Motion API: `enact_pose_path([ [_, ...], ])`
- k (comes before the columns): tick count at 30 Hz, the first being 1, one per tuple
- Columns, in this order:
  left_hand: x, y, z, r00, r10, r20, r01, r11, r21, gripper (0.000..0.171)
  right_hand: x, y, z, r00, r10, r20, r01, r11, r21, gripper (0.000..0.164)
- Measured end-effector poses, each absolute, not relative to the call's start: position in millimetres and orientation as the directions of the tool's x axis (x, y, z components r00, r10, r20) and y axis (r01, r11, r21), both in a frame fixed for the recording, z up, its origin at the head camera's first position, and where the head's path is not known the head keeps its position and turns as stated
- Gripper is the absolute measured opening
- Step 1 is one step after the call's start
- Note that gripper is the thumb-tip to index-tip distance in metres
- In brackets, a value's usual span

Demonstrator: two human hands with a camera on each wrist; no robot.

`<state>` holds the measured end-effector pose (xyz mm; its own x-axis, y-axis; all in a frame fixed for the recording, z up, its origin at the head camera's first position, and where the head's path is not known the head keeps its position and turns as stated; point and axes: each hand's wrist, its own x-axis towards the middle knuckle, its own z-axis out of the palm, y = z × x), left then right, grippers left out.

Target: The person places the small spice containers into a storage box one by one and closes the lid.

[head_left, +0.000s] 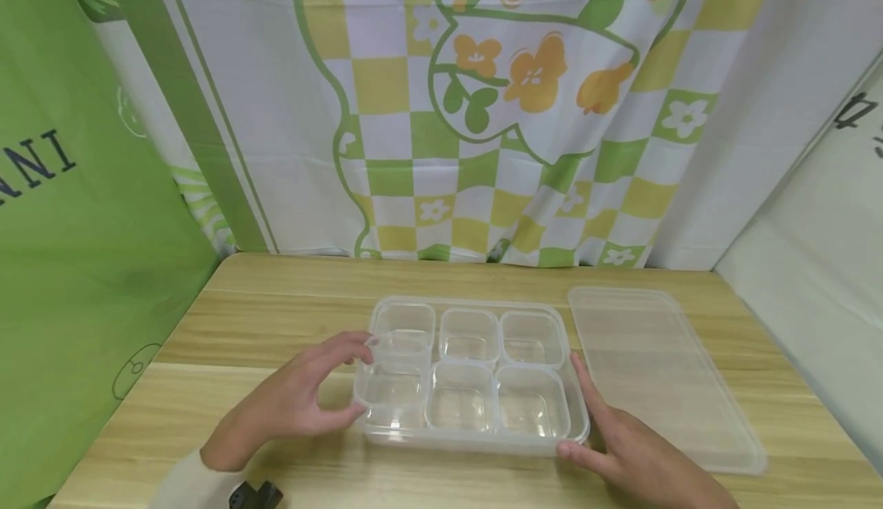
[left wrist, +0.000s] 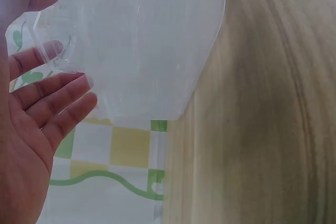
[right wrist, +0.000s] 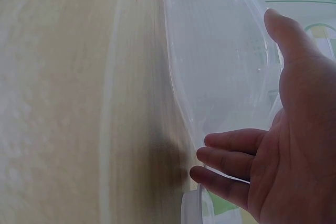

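A clear plastic container [head_left: 469, 441] holds several small clear boxes [head_left: 462, 398] in two rows. My left hand [head_left: 303, 394] is at its left end, with thumb and fingers on either side of a small clear box [head_left: 393, 390] at the front left. That box sits higher than its neighbours and overlaps the rim. In the left wrist view, its clear corner [left wrist: 52, 51] shows between thumb and fingers. My right hand [head_left: 631, 448] rests against the container's right end, fingers extended along the side and thumb at the front corner.
A flat translucent lid [head_left: 662, 371] lies on the wooden table [head_left: 228, 386] to the right of the container. Behind the table hangs a patterned curtain [head_left: 476, 179]. Green cloth [head_left: 90, 264] borders the left side, and pale cloth [head_left: 821, 264] the right.
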<state>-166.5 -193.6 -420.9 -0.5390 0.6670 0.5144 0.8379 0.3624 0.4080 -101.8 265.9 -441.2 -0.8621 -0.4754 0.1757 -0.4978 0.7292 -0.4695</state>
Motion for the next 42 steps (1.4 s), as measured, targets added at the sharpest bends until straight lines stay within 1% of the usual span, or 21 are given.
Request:
enact_pose_path([
  [5,-164.0,-193.5,-423.7,-0.576,0.654,0.49,0.816,0.427,0.389,0.054,-101.9,265.8,-440.9,-0.861,-0.476,0.177,-0.499,0.729,-0.468,0.111],
  [8,-163.0,-193.7,-424.7,-0.587,0.648,0.485,0.809,0.448,0.38,0.055,-101.9,265.7,-440.6,-0.86,-0.477,0.179,-0.501,0.729,-0.465,0.111],
  [12,-163.3,-193.8,-426.1,-0.576,0.651,0.495,0.818,0.451,0.357,0.054,-101.6,265.8,-440.1,-0.856,-0.482,0.184,-0.508,0.725,-0.466,0.112],
  [21,-163.8,-193.9,-429.0,-0.585,0.644,0.493,0.811,0.459,0.363,0.053,-101.4,265.7,-440.1,-0.866,-0.467,0.178,-0.491,0.731,-0.473,0.111],
  [30,-163.0,-191.8,-428.6,-0.563,0.647,0.515,0.826,0.453,0.336,0.049,-101.1,265.7,-440.2,-0.868,-0.464,0.179,-0.489,0.733,-0.473,0.111],
  [42,-160.2,-193.1,-429.8,-0.617,0.636,0.464,0.787,0.497,0.366,0.041,-101.8,265.8,-439.7,-0.855,-0.482,0.194,-0.513,0.723,-0.463,0.113],
])
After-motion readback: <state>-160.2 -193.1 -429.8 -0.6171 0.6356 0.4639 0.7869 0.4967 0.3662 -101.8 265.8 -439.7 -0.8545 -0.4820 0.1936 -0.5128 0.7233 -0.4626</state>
